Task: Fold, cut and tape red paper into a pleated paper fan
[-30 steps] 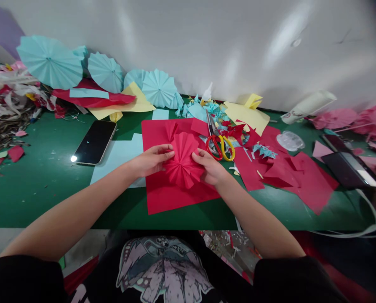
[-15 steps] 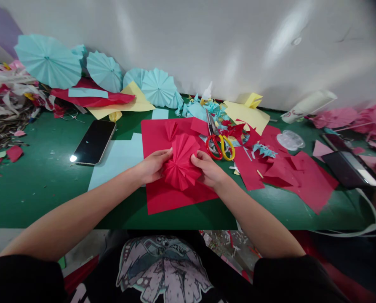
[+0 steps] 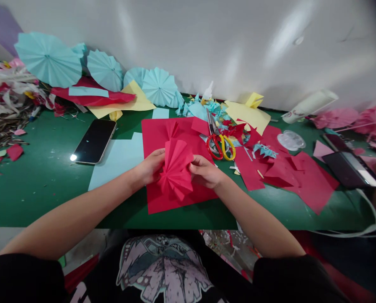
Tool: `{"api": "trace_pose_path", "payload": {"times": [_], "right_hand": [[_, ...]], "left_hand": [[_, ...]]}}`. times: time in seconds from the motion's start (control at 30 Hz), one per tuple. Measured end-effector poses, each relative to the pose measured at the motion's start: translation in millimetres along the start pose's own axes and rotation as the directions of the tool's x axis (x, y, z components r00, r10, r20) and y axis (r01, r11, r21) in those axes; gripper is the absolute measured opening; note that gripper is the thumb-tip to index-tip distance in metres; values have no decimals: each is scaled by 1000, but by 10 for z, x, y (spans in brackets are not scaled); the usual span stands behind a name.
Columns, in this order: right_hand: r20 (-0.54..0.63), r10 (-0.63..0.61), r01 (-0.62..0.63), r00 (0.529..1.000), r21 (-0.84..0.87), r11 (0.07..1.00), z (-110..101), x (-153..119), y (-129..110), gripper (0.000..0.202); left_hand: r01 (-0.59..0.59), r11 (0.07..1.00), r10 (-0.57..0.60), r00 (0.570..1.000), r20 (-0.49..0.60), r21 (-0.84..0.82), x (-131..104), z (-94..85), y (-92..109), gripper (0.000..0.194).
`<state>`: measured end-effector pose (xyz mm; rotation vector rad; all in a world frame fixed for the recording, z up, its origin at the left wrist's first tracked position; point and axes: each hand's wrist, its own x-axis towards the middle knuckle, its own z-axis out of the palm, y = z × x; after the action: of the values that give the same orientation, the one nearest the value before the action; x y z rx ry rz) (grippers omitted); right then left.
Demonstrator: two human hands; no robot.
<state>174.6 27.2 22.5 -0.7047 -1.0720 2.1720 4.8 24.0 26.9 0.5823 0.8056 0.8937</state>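
Note:
A pleated red paper fan [image 3: 176, 166] is held up between my two hands, its folds spreading from a point near its lower left. My left hand [image 3: 152, 167] grips its left edge, with some fingers hidden behind the paper. On the right edge, my right hand [image 3: 206, 171] pinches the folds between thumb and fingers. Beneath lies a large red sheet [image 3: 158, 201] on the green table [image 3: 124, 214]. A smaller folded red piece [image 3: 172, 129] rests on the sheet just beyond the fan.
Scissors with red and yellow handles [image 3: 221, 147] lie right of the sheet among paper scraps. A phone [image 3: 94, 142] and light blue paper [image 3: 116, 162] are on the left. Blue pleated rosettes [image 3: 159, 87] lean on the wall. Red sheets [image 3: 312, 181] lie at the right.
The red fan has tilted and shifted slightly left and down, and now looks narrower. Both hands have turned a little with it and keep their hold.

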Motion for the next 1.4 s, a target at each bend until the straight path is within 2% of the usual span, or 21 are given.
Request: {"api": "trace_pose_path", "payload": {"times": [0.1, 0.2, 0.3, 0.37, 0.43, 0.53, 0.6, 0.7, 0.8, 0.93, 1.07, 1.13, 1.2, 1.3, 1.4], "right_hand": [[1, -21, 21, 1000, -8, 1000, -14, 32, 9, 29], [54, -34, 37, 998, -68, 997, -18, 48, 7, 22], [64, -32, 37, 997, -78, 996, 15, 38, -3, 21], [24, -48, 49, 999, -46, 998, 45, 21, -10, 25], [-33, -76, 74, 997, -52, 996, 67, 2, -23, 31], [-106, -128, 117, 986, -103, 988, 69, -14, -63, 40], [-146, -164, 142, 976, -150, 978, 52, -10, -101, 39], [-244, -228, 161, 942, -268, 950, 13, 18, -142, 25], [-326, -308, 156, 894, -419, 895, -34, 53, -154, 21], [-332, -359, 87, 872, -616, 783, -92, 64, -187, 21], [-295, -462, 31, 837, -816, 577, -139, 46, -236, 17], [-279, -503, 12, 818, -866, 499, -154, 45, -240, 16], [-263, -522, 13, 811, -885, 465, -158, 49, -232, 15], [-245, -548, 17, 800, -903, 429, -146, 56, -212, 15], [-243, -601, -6, 761, -930, 367, -130, 57, -199, 15]], "left_hand": [[-7, 1000, 7, 1000, 11, -14, 35, -36, -7, 20], [-14, 1000, 15, 999, 33, -25, 50, -43, -1, 20], [-47, 999, 47, 999, 10, -20, 34, -16, 2, 21], [-69, 998, 69, 997, -30, -5, 18, 5, 3, 22], [-94, 995, 98, 988, -119, 37, 9, 16, 7, 23], [-140, 982, 168, 953, -253, 125, 21, 4, 20, 26], [-171, 974, 207, 936, -283, 148, 42, -21, 27, 28], [-202, 963, 247, 926, -287, 178, 75, -66, 36, 30], [-192, 959, 246, 930, -273, 209, 94, -88, 59, 35], [-98, 970, 163, 941, -296, 225, 79, -69, 129, 41], [-87, 948, 135, 981, -140, 308, 54, -65, 182, 29], [-116, 934, 152, 985, -84, 338, 56, -85, 187, 27], [-164, 922, 196, 979, -56, 351, 70, -116, 183, 26], [-213, 899, 256, 964, -67, 382, 100, -160, 177, 24], [-220, 877, 286, 954, -95, 428, 123, -186, 178, 23]]}}
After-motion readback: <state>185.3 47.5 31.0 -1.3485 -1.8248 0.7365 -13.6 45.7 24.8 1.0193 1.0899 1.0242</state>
